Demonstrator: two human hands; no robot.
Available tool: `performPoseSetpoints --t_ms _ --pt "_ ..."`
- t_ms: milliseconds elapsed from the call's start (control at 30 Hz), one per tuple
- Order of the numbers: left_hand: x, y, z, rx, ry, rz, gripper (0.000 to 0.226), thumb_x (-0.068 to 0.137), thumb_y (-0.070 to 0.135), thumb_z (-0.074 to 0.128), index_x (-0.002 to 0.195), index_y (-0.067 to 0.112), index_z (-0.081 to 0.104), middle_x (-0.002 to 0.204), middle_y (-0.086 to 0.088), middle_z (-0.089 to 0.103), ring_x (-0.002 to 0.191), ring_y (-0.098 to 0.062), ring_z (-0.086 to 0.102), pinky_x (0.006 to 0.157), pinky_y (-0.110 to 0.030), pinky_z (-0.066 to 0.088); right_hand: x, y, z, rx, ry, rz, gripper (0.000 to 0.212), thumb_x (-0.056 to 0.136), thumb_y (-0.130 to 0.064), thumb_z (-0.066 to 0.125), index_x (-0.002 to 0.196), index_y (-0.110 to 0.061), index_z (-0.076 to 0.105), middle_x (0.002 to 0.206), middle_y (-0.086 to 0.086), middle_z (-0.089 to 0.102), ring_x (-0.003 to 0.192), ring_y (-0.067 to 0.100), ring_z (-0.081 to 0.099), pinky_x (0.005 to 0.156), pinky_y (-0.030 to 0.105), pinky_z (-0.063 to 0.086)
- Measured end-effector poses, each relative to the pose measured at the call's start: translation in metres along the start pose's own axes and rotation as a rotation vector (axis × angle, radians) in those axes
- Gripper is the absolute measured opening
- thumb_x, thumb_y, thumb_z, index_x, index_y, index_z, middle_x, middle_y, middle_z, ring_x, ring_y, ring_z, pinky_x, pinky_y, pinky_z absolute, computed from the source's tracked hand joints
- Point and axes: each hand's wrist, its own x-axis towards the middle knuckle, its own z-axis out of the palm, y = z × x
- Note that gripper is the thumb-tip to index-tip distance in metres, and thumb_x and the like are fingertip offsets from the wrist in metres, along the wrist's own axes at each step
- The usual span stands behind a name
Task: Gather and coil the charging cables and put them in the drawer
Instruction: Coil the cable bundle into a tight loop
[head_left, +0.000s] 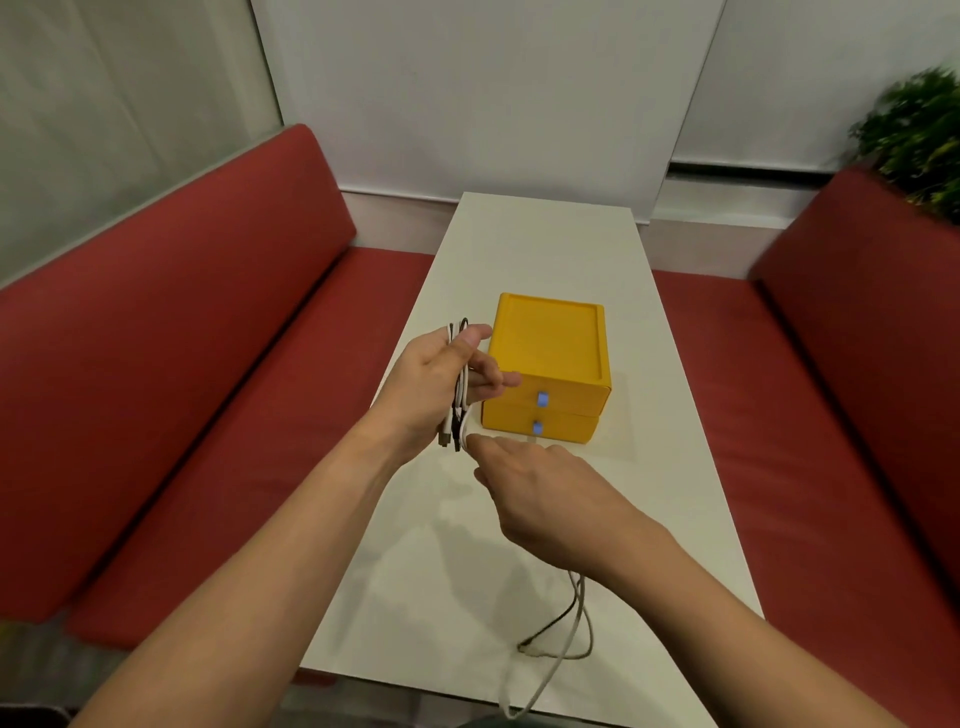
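The coiled cables (456, 415) sit in the left hand (431, 384), its grip clenched round the loops, just left of the yellow drawer box (550, 358). Loose tails (576, 623) trail across the worktop (545, 244) in front of the box. The right hand (545, 499) reaches the bundle's lower end, but I cannot tell whether its grip holds any cord. Coiling looks unfinished. The next move calls for winding in the tails, then opening a drawer, as both are closed.

We see a long white table (545, 249) flanked by a red cushioned bench left (208, 312), another right (857, 364), and a leafy green plant (919, 135) far right.
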Motion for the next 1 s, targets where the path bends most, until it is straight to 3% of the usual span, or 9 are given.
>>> performPoseSetpoints --t_ms 133,233,400,500,567,700,800,900,1000 --pt "-0.003 -0.002 -0.001 -0.009 0.008 -0.007 0.024 0.111 0.024 0.043 0.120 0.009 0.060 0.071 -0.006 0.069 0.094 -0.032 0.078 0.085 -0.033 0.063 -0.002 -0.001 -0.007 0.001 -0.012 -0.030 0.021 0.106 -0.018 0.041 0.126 -0.024 0.042 0.114 0.003 0.062 0.086 0.036 0.058 0.072 0.045 0.052" --pt "-0.009 -0.005 0.000 0.072 -0.004 -0.036 0.026 0.112 0.026 0.042 0.120 0.010 0.061 0.072 -0.009 0.072 0.091 -0.032 0.078 0.083 -0.033 0.063 -0.006 -0.004 -0.017 0.060 0.008 -0.087 0.008 0.109 -0.026 0.038 0.104 -0.024 0.044 0.104 0.003 0.063 0.084 0.034 0.057 0.072 0.049 0.051" --pt "-0.016 -0.022 -0.002 0.515 -0.065 -0.077 0.050 0.105 0.044 0.052 0.095 -0.003 0.067 0.067 0.000 0.066 0.065 -0.016 0.059 0.070 -0.037 0.046 0.005 0.010 -0.045 -0.085 -0.026 -0.205 0.014 0.108 -0.029 0.044 0.110 -0.024 0.057 0.108 0.001 0.067 0.085 0.028 0.062 0.072 0.048 0.054" --pt "-0.029 -0.022 -0.002 0.486 -0.240 -0.144 0.037 0.105 0.018 0.043 0.075 0.004 0.061 0.064 -0.017 0.068 0.056 -0.020 0.064 0.058 -0.027 0.046 0.013 0.021 -0.060 -0.005 -0.098 -0.287 0.015 0.105 -0.028 0.054 0.109 -0.026 0.068 0.102 -0.010 0.073 0.089 0.016 0.066 0.075 0.044 0.055" --pt "-0.034 -0.022 -0.002 0.477 -0.290 -0.201 0.036 0.100 0.005 0.038 0.071 0.008 0.057 0.057 -0.015 0.064 0.049 -0.021 0.060 0.053 -0.027 0.043 0.020 0.031 -0.066 0.004 -0.100 -0.308 0.018 0.104 -0.031 0.059 0.112 -0.025 0.073 0.100 -0.008 0.075 0.090 0.015 0.066 0.076 0.042 0.054" --pt "-0.036 -0.028 -0.005 0.213 -0.292 -0.302 0.040 0.108 0.019 0.042 0.092 -0.003 0.070 0.052 -0.008 0.034 0.042 -0.021 0.032 0.048 -0.030 0.030 0.029 0.053 -0.075 0.116 -0.016 -0.373 0.020 0.100 -0.030 0.066 0.116 -0.028 0.077 0.086 -0.016 0.071 0.076 0.000 0.061 0.067 0.014 0.043" --pt "-0.039 -0.023 -0.004 0.084 -0.332 -0.343 0.054 0.111 0.034 0.036 0.117 -0.008 0.069 0.053 -0.003 0.027 0.039 -0.013 0.023 0.042 -0.023 0.023 0.031 0.063 -0.078 0.169 0.044 -0.374 0.019 0.098 -0.027 0.069 0.114 -0.025 0.079 0.080 -0.029 0.061 0.074 -0.009 0.059 0.066 0.007 0.037" --pt "-0.039 -0.019 -0.008 -0.022 -0.380 -0.396 0.060 0.112 0.038 0.028 0.117 -0.005 0.069 0.047 0.004 0.030 0.036 -0.008 0.020 0.043 -0.024 0.014 0.033 0.074 -0.079 0.182 0.117 -0.359 0.020 0.097 -0.028 0.070 0.114 -0.022 0.079 0.083 -0.033 0.060 0.077 -0.012 0.060 0.070 0.009 0.040" --pt "-0.041 -0.014 -0.012 -0.072 -0.444 -0.416 0.060 0.108 0.042 0.031 0.103 0.002 0.075 0.046 0.005 0.026 0.033 -0.005 0.020 0.039 -0.018 0.018 0.031 0.089 -0.075 0.227 0.205 -0.334 0.023 0.099 -0.024 0.067 0.119 -0.019 0.077 0.087 -0.023 0.064 0.079 -0.010 0.062 0.071 0.007 0.040"
